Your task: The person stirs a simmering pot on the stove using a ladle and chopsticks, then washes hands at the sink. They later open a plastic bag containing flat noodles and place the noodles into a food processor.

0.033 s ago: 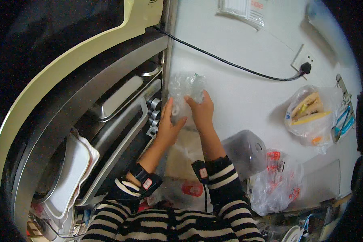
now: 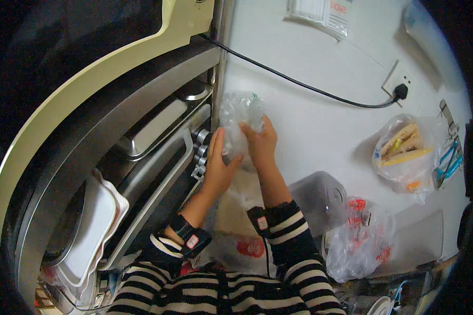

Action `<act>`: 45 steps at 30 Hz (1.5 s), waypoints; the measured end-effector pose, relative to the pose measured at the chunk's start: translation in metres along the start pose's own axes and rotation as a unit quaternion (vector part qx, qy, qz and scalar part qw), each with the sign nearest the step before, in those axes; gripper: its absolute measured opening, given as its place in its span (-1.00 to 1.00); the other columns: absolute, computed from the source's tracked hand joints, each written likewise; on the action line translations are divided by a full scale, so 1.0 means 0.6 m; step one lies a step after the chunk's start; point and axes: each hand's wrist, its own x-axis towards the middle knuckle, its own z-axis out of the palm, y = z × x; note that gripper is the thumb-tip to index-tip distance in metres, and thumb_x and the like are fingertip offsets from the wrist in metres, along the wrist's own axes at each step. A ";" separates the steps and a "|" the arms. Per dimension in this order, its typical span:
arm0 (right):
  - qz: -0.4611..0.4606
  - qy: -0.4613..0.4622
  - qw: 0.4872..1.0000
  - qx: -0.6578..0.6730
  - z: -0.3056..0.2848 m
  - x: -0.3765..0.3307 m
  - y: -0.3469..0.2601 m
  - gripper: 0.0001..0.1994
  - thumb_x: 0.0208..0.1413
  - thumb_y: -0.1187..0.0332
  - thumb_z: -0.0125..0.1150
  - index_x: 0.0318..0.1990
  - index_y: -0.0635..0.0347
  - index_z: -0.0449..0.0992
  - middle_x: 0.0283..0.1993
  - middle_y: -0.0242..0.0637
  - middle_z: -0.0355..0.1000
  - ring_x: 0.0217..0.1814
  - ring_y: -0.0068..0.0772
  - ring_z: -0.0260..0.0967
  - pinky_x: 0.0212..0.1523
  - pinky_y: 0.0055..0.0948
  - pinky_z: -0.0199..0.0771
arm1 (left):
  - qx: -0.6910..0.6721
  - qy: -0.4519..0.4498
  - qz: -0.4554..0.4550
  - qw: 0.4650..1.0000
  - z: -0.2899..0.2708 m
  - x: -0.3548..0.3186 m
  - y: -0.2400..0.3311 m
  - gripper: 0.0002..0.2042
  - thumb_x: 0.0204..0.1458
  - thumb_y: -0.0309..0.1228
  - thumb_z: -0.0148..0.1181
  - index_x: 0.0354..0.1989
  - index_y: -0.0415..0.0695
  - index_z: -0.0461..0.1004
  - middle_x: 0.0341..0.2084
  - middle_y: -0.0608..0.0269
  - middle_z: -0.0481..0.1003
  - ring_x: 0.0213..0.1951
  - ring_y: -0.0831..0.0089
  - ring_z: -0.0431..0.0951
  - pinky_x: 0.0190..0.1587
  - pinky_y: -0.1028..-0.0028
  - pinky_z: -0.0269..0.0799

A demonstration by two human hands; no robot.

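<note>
A crumpled clear plastic bag [image 2: 240, 107] stands up between my hands, just right of the metal rack's edge. My left hand [image 2: 220, 164] holds its left side, the fingers extended along it and the thumb out to the right. My right hand [image 2: 263, 140] grips the right side, with the thumb pressed on the plastic and the fingers curled behind. Just below the hands, closer to my body, lies a clear bag with pale beige contents [image 2: 237, 210]; what these are I cannot make out.
A black cable [image 2: 299, 83] runs to a wall socket [image 2: 397, 83]. On the right hang a bag of food-like pieces [image 2: 404, 149] and some blue-handled tools [image 2: 448, 160]. A grey translucent container [image 2: 320, 199] and a red-printed bag [image 2: 360, 241] stand nearer. White trays [image 2: 92, 231] sit left.
The bag's top has shifted slightly and crumpled a little differently between my hands. My right hand has moved slightly left. The rest of the scene looks almost the same.
</note>
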 end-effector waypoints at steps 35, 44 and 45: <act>0.039 0.163 0.946 -0.279 -0.336 -0.336 -0.083 -0.73 0.01 0.49 0.22 -0.09 0.25 0.44 -0.24 -0.18 0.46 -0.30 -0.35 0.44 -0.28 -0.46 0.47 | -0.037 -0.264 0.211 0.940 0.240 -0.104 0.109 -0.53 -0.07 -0.40 0.17 0.09 -0.11 0.33 0.14 0.11 0.28 0.24 0.13 0.15 0.24 0.16 0.03; 0.127 0.173 0.944 -0.250 -0.517 -0.600 -0.262 -0.78 0.07 0.47 0.20 -0.11 0.28 0.46 -0.25 -0.25 0.50 -0.27 -0.48 0.47 -0.24 -0.52 0.47 | 0.287 -0.468 0.238 0.801 0.379 -0.108 0.273 -0.25 -0.32 0.11 0.31 0.09 -0.05 0.36 0.13 0.22 0.32 0.23 0.24 0.18 0.19 -0.11 -0.06; 0.092 0.208 0.947 -0.228 -0.525 -0.632 -0.281 -0.73 0.04 0.39 0.26 -0.10 0.25 0.46 -0.29 -0.26 0.50 -0.31 -0.52 0.46 -0.31 -0.52 0.47 | 0.312 -0.473 0.254 0.784 0.380 -0.106 0.283 -0.23 -0.33 0.13 0.30 0.10 -0.03 0.36 0.14 0.25 0.32 0.25 0.30 0.15 0.20 -0.11 -0.10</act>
